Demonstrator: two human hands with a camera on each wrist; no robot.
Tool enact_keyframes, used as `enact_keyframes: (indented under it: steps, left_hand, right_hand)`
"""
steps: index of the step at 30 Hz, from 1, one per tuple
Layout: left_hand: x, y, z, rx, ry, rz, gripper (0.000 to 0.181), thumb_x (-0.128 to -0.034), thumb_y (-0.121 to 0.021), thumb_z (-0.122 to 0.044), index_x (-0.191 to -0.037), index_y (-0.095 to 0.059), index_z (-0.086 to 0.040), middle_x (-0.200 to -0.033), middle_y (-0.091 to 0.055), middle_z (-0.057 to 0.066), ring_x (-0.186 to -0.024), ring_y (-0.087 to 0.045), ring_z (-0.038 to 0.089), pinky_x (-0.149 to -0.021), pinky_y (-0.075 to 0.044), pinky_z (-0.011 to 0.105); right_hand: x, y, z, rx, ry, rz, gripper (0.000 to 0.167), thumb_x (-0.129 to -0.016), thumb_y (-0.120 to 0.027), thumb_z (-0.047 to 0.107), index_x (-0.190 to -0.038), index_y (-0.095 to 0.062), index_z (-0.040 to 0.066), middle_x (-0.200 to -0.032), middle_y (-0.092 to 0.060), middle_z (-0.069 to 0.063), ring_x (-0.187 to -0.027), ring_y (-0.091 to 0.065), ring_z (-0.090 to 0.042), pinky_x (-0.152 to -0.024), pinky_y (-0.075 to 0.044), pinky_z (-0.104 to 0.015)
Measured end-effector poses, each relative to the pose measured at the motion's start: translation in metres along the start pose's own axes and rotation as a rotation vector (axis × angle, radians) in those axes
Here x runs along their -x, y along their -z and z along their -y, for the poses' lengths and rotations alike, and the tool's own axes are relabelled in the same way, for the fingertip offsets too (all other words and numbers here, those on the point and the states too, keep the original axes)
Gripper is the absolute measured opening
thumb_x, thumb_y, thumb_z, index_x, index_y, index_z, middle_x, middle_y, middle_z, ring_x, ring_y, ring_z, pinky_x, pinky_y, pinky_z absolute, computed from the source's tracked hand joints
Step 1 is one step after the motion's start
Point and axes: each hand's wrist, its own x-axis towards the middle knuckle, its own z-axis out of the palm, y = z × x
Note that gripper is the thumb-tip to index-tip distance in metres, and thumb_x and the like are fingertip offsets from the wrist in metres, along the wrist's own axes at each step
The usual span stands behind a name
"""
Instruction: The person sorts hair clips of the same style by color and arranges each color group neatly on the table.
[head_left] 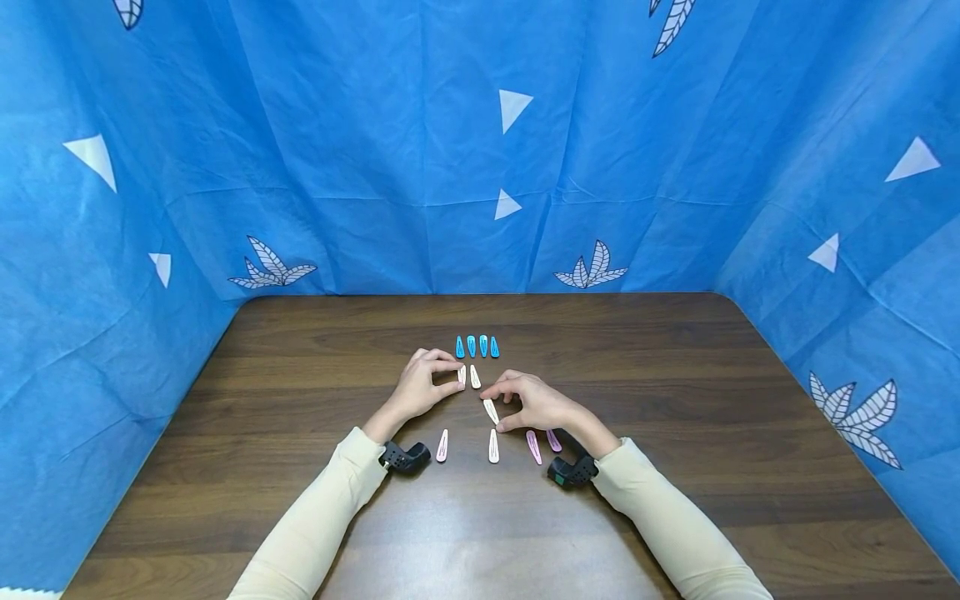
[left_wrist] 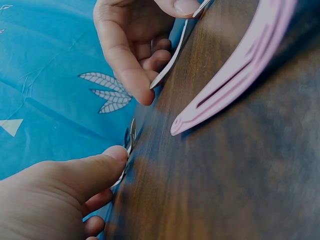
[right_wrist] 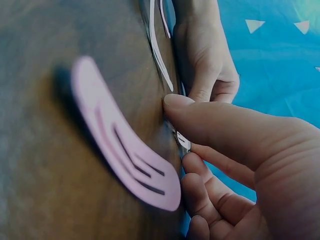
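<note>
My left hand (head_left: 417, 387) holds a cream snap hair clip (head_left: 462, 376) between thumb and fingers, low over the table. Just right of it lies another cream hair clip (head_left: 476, 377). Nearer to me, my right hand (head_left: 538, 403) pinches a third cream hair clip (head_left: 491, 411) at its two ends, thumb at the near end; in the right wrist view the thumb and fingers partly hide this clip (right_wrist: 183, 140). One more pale clip (head_left: 493, 447) lies below that hand. Beyond both hands, several blue hair clips (head_left: 472, 346) stand side by side in a row.
A pink hair clip (head_left: 442, 446) lies beside the left wrist. Two darker pink clips, one at the front (head_left: 534, 447) and one partly under the right wrist (head_left: 553, 440), lie on the brown wooden table (head_left: 300, 492). Blue patterned cloth (head_left: 375, 150) encloses the back and sides.
</note>
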Motion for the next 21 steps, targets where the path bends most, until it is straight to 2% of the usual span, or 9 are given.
enact_keyframes:
  steps: [9,21]
  left_hand:
    - [0.001,0.001,-0.004,0.000,0.003,0.000,0.035,-0.0785,-0.082,-0.021,-0.111,-0.075,-0.008,-0.110,-0.069,0.004,-0.107,-0.053,0.025,-0.092,-0.043,0.044]
    - [0.000,0.001,-0.003,-0.002,0.006,0.008,0.035,-0.0791,-0.081,-0.021,-0.111,-0.075,-0.007,-0.110,-0.068,0.005,-0.108,-0.052,0.025,-0.094,-0.043,0.045]
  right_hand:
    - [0.000,0.005,0.002,-0.017,-0.039,-0.035,0.049,-0.078,-0.081,0.016,-0.124,-0.067,0.009,-0.101,-0.062,-0.005,-0.087,-0.056,-0.014,-0.075,-0.048,-0.025]
    - [-0.011,0.020,0.004,0.008,-0.104,-0.184,0.049,-0.078,-0.081,0.017,-0.123,-0.067,0.004,-0.108,-0.066,-0.007,-0.090,-0.059,-0.019,-0.071,-0.046,-0.027]
